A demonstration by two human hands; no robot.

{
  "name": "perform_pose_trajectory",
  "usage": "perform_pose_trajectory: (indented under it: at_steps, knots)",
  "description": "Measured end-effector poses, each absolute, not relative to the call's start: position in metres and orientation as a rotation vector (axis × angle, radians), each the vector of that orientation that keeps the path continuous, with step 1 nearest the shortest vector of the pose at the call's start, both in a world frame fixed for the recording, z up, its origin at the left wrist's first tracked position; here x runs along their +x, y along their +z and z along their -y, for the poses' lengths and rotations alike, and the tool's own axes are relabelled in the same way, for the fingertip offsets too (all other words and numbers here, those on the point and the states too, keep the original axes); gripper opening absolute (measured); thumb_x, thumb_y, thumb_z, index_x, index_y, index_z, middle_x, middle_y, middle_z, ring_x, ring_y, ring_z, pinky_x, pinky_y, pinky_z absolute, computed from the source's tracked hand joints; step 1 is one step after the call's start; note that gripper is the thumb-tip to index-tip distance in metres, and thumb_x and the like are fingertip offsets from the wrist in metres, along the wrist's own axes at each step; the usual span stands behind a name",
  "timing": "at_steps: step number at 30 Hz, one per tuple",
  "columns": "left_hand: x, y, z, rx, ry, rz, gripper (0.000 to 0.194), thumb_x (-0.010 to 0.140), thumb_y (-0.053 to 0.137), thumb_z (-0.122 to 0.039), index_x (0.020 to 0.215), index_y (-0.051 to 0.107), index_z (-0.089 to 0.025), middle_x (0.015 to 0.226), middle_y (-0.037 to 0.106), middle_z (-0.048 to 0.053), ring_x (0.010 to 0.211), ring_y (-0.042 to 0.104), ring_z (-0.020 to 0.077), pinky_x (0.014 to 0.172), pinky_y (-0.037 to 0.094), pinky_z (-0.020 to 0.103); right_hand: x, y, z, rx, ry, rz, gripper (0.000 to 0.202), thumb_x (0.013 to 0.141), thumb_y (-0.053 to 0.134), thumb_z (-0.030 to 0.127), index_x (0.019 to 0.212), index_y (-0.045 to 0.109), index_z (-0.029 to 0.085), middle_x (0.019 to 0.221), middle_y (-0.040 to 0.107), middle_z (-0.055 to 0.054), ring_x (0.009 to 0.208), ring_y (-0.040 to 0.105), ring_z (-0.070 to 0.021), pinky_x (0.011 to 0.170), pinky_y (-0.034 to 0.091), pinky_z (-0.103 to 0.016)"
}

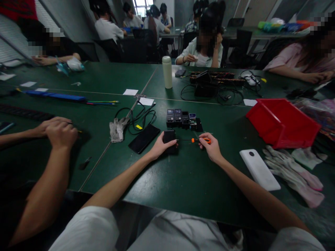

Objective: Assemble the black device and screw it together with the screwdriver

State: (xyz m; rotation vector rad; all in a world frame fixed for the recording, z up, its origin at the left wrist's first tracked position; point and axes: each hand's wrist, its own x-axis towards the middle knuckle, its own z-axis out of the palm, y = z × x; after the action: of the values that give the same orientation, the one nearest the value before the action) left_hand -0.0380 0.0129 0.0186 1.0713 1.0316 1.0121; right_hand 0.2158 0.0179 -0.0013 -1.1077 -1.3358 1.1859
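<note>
My left hand (161, 148) rests on the green counter (188, 181), fingers (167, 139) curled over a small black box (170, 139) and pinning it flat. My right hand (212, 148) lies just right of it, fingers pinching the orange handle of a small screwdriver (200, 140). The screwdriver's long axis runs left to right, nearly level with the counter; the thin shaft points left toward the right face of the black box. The tip appears to meet that face or stop just short; too small to tell. So the box lies directly left of my right fingers, along the line of the tool, and the left hand is the nearer one, already on it. Just beyond the box, farther from me, a row of similar small black modules (183, 119) sits side by side. Left of the box lies a dark phone (143, 138), tilted, with a loop of black cable (137, 118) and a crumpled grey cloth (117, 129) beyond it. To the right, well apart: a white slab-shaped device (259, 169), pale work gloves (293, 172) and a red bin (284, 122) tipped on its side. At far left another person's clasped hands (59, 130) rest on the counter, apart from mine.
</note>
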Motion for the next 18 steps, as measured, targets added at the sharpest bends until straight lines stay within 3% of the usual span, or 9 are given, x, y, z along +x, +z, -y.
perform_pose_trajectory:
  at_steps: [18]
  knots:
    - [-0.042,0.015,-0.019,0.89,1.039,-0.94,0.045,0.072,0.075,-0.034,0.104,0.05,-0.015,0.096,0.067,0.007,0.077,0.069,0.0165,0.075,0.058,0.033,0.216,0.001,-0.016,-1.182,1.048,1.479,0.023,0.083,0.063,0.041,0.089,0.061,0.018,0.076,0.057,0.0,0.06,0.055,-0.0121,0.057,0.044,-0.027]
